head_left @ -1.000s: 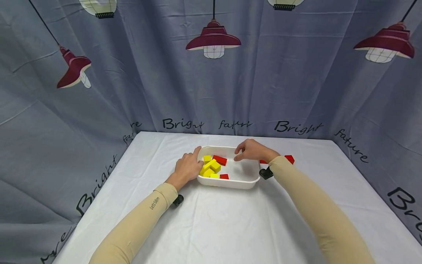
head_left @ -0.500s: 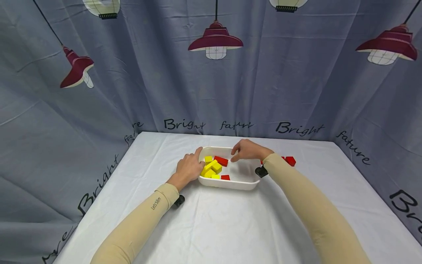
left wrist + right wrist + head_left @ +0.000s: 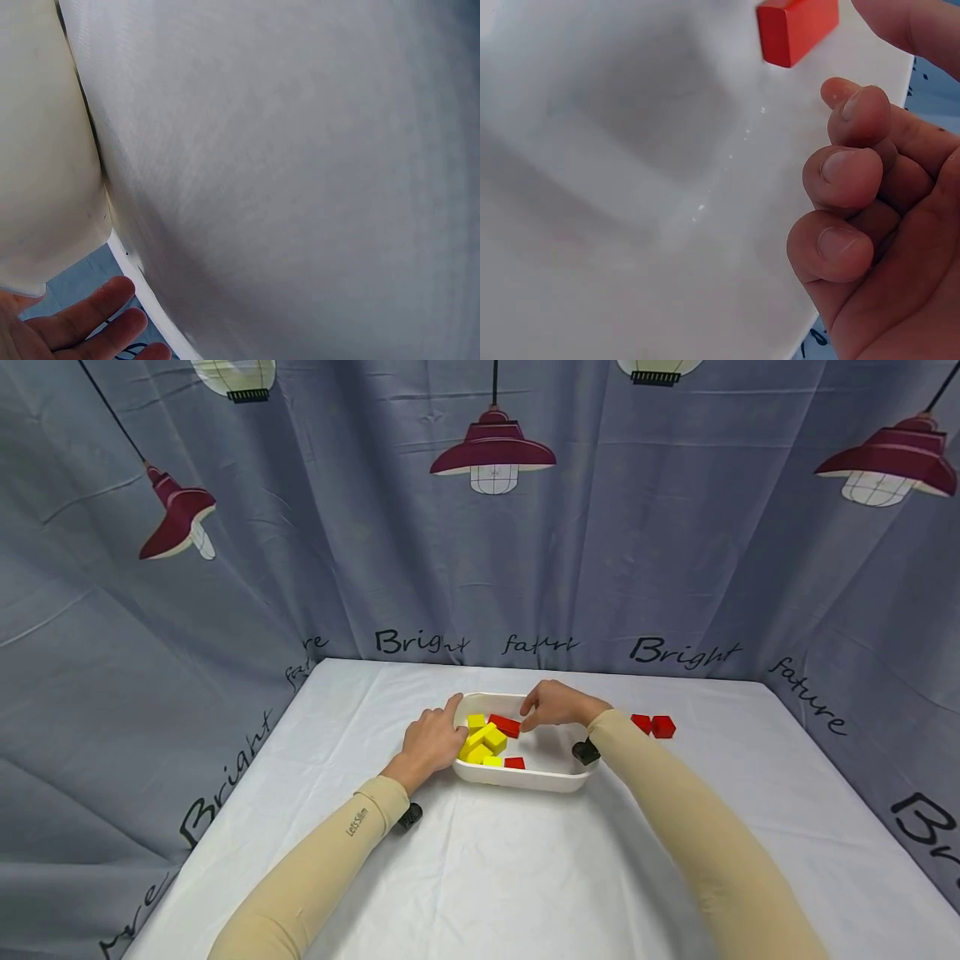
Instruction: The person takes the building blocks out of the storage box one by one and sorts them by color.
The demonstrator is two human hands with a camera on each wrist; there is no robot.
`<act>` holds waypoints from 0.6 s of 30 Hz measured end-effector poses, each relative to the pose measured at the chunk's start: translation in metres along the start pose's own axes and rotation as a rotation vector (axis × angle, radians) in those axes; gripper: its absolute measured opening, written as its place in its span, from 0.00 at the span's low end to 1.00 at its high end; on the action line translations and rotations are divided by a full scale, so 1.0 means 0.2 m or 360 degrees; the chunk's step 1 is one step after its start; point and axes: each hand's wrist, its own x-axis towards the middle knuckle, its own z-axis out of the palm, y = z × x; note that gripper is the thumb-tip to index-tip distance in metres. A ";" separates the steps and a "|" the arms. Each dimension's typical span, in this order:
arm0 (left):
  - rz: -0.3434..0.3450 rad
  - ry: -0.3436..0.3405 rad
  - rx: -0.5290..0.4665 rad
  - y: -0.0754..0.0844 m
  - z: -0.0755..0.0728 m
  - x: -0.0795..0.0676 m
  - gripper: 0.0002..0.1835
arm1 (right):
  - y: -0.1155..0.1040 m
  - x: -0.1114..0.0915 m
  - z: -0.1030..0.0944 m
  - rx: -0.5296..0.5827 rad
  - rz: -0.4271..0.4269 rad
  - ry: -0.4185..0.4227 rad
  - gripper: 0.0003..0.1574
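A white plastic tray [image 3: 525, 782] sits on the cloth-covered table in the head view. My left hand [image 3: 432, 739] holds its left end, thumb over the rim; the left wrist view shows fingers [image 3: 112, 300] outside the tray wall. Over the tray's far side hovers my right hand [image 3: 558, 703], fingers loosely bent and nothing between them. Just beyond those fingertips lies a red rectangular block [image 3: 504, 725], also visible as a red block [image 3: 795, 31] in the right wrist view, apart from thumb and fingers. Several yellow blocks [image 3: 477, 740] are heaped in the tray's left part, near another red block [image 3: 514, 763].
Two red blocks, one of them a hexagonal block [image 3: 663, 727], lie on the table right of the tray, beside the right forearm. White cloth [image 3: 480, 877] covers the table. A grey printed curtain [image 3: 375, 552] hangs behind it.
My right hand has moved left over the tray, towards the red rectangular block. Red blocks behind the right forearm have come more into view. The left hand keeps its hold on the tray.
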 end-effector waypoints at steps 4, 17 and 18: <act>-0.0008 -0.0006 -0.0005 0.00 0.00 0.00 0.35 | 0.00 0.01 0.03 0.0012 0.0034 -0.0029 0.26; 0.0006 0.0007 -0.0001 0.00 0.00 0.00 0.35 | -0.01 0.04 0.09 -0.0048 0.0044 -0.0019 0.24; 0.0005 0.0004 -0.0001 0.00 0.00 0.00 0.35 | -0.01 0.05 0.09 -0.0056 0.0043 -0.0016 0.24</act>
